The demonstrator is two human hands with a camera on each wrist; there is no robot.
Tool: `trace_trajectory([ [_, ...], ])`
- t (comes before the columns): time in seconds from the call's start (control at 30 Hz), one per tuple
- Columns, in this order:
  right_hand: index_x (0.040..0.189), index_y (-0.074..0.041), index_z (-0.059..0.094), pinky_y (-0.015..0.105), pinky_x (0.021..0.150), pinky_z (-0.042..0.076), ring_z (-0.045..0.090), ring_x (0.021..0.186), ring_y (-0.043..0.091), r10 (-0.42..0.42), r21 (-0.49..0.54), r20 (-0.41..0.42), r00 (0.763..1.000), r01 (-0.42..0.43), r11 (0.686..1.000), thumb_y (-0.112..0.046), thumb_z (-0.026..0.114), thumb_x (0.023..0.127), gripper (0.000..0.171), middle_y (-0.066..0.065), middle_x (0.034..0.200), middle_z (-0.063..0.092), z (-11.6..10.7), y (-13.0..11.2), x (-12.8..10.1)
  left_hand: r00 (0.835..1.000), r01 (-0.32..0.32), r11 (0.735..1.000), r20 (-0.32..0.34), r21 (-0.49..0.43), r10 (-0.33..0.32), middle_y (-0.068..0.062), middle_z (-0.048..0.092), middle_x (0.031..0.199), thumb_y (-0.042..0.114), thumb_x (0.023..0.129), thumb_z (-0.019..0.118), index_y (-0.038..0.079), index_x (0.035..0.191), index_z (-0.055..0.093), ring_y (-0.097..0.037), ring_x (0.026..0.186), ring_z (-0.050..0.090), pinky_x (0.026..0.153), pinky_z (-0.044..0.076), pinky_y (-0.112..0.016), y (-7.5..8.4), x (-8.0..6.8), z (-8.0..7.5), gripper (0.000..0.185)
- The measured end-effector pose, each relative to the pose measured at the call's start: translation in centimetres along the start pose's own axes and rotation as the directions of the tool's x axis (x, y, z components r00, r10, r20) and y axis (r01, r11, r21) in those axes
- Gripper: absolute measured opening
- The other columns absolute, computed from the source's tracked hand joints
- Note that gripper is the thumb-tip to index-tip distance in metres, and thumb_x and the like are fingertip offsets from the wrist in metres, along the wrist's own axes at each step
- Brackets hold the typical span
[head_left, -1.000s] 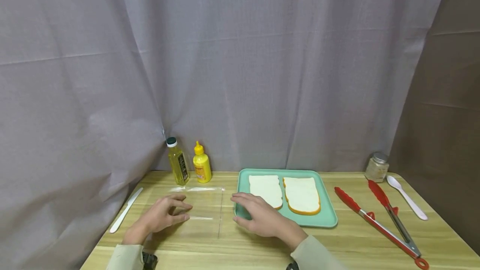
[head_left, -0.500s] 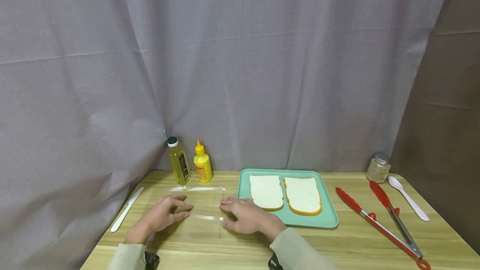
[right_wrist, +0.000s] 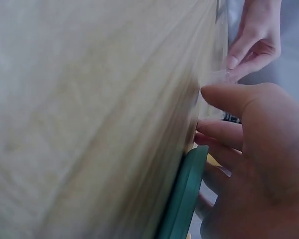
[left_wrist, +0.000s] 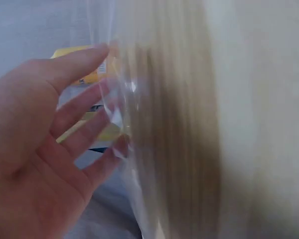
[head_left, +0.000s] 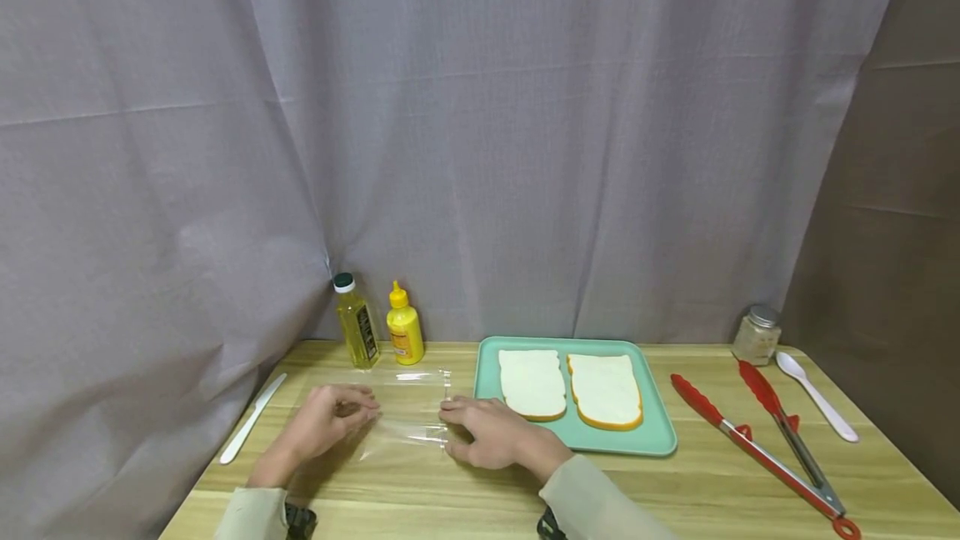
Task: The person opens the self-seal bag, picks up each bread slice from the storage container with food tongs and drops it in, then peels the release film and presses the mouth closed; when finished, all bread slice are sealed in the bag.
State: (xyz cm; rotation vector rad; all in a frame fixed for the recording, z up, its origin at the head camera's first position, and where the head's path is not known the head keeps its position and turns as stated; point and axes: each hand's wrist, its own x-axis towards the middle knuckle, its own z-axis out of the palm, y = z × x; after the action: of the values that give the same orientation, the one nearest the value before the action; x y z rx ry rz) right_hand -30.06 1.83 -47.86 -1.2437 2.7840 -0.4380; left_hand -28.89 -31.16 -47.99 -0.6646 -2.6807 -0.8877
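A thin sheet of clear plastic film (head_left: 410, 407) lies on the wooden table, with glossy creases along its right part. My left hand (head_left: 318, 425) pinches its left part between thumb and fingers, and the film rises there in a slack fold. In the left wrist view the film (left_wrist: 134, 184) runs past the fingertips. At the film's right edge my right hand (head_left: 498, 433) rests its fingertips, thumb and fingers spread apart. Beside that hand is a green tray (head_left: 656, 407) carrying two bread slices (head_left: 532, 384).
Behind the film stand an oil bottle (head_left: 357, 325) and a yellow squeeze bottle (head_left: 405, 330). A white knife (head_left: 252, 421) lies far left. On the right are red-tipped tongs (head_left: 776, 457), a white spoon (head_left: 816, 397) and a lidded jar (head_left: 756, 338). Grey curtain (head_left: 480, 140) closes the back.
My right hand came left from beside the tray to the film's right edge, then stayed. My left fingers closed to a pinch, and the film's left part lifted and creased.
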Motion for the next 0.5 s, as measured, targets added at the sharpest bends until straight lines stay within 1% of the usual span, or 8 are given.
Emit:
trace_trajectory([
  [0.07,0.157,-0.016,0.057,0.053,0.128,0.041,0.047,0.157,0.026,-0.004,-0.002,-0.003,1.000,0.004,1.000,-0.033,0.059,0.108,0.052,0.004,0.167,0.052,-0.07,-0.07,-0.02,1.000,-0.006,1.000,-0.020,-0.019,0.006,-0.022,0.077,0.129,0.008,0.093,0.084,0.011,0.107,0.085,-0.044,0.121,0.074,0.099,0.063,-0.050,0.06,0.04,-0.12,0.015],
  [0.13,0.158,-0.019,0.056,0.055,0.126,0.044,0.049,0.156,0.026,-0.012,-0.005,-0.012,1.000,0.012,1.000,-0.020,0.059,0.106,0.053,0.005,0.166,0.053,-0.10,-0.12,-0.06,0.999,-0.011,1.000,-0.038,-0.028,0.010,-0.020,0.078,0.130,0.010,0.093,0.084,0.012,0.109,0.084,-0.043,0.121,0.074,0.099,0.063,-0.052,0.12,0.11,-0.23,0.016],
  [0.2,0.159,-0.024,0.056,0.057,0.123,0.047,0.051,0.154,0.026,-0.025,-0.007,-0.029,0.999,0.024,1.000,-0.007,0.057,0.100,0.061,0.007,0.165,0.055,-0.17,-0.20,-0.09,0.998,-0.011,0.999,-0.058,-0.036,0.009,-0.016,0.079,0.129,0.011,0.094,0.083,0.013,0.110,0.084,-0.041,0.122,0.075,0.102,0.061,-0.056,0.16,0.18,-0.32,0.016],
  [0.27,0.157,-0.029,0.057,0.059,0.120,0.049,0.053,0.153,0.027,-0.034,-0.012,-0.041,0.999,0.033,0.999,0.001,0.057,0.095,0.070,0.009,0.164,0.056,-0.22,-0.29,-0.14,0.997,-0.005,0.999,-0.073,-0.044,0.002,-0.013,0.080,0.128,0.011,0.095,0.083,0.015,0.110,0.084,-0.038,0.122,0.075,0.106,0.058,-0.058,0.19,0.23,-0.40,0.016],
  [0.3,0.156,-0.031,0.059,0.060,0.120,0.049,0.053,0.153,0.027,-0.035,-0.013,-0.044,0.998,0.035,0.999,0.001,0.057,0.094,0.070,0.010,0.163,0.056,-0.22,-0.34,-0.15,0.997,-0.005,0.999,-0.078,-0.050,0.001,-0.012,0.080,0.127,0.012,0.096,0.082,0.015,0.110,0.084,-0.037,0.121,0.075,0.107,0.057,-0.059,0.20,0.26,-0.43,0.015],
  [0.37,0.152,-0.034,0.063,0.063,0.120,0.047,0.050,0.155,0.031,-0.027,-0.007,-0.041,0.999,0.027,1.000,-0.002,0.057,0.096,0.065,0.012,0.165,0.054,-0.25,-0.51,-0.20,0.996,-0.001,0.998,-0.084,-0.063,-0.005,-0.010,0.081,0.126,0.012,0.096,0.082,0.015,0.110,0.084,-0.035,0.121,0.076,0.109,0.056,-0.061,0.17,0.25,-0.47,0.015],
  [0.43,0.149,-0.035,0.066,0.065,0.124,0.042,0.044,0.159,0.034,-0.014,0.006,-0.037,0.999,0.014,1.000,-0.009,0.056,0.101,0.056,0.011,0.169,0.050,-0.25,-0.73,-0.20,0.996,-0.001,0.997,-0.084,-0.072,-0.005,-0.009,0.081,0.126,0.011,0.096,0.082,0.015,0.110,0.084,-0.034,0.121,0.076,0.109,0.056,-0.061,0.10,0.24,-0.50,0.015],
  [0.5,0.145,-0.033,0.069,0.069,0.127,0.035,0.038,0.162,0.036,-0.006,0.031,-0.044,0.999,0.008,1.000,-0.015,0.053,0.106,0.046,0.009,0.170,0.047,-0.22,-0.95,-0.09,0.997,0.002,0.997,-0.077,-0.080,-0.008,-0.008,0.081,0.127,0.012,0.096,0.082,0.015,0.112,0.084,-0.033,0.122,0.075,0.110,0.055,-0.061,0.03,0.22,-0.52,0.016],
])
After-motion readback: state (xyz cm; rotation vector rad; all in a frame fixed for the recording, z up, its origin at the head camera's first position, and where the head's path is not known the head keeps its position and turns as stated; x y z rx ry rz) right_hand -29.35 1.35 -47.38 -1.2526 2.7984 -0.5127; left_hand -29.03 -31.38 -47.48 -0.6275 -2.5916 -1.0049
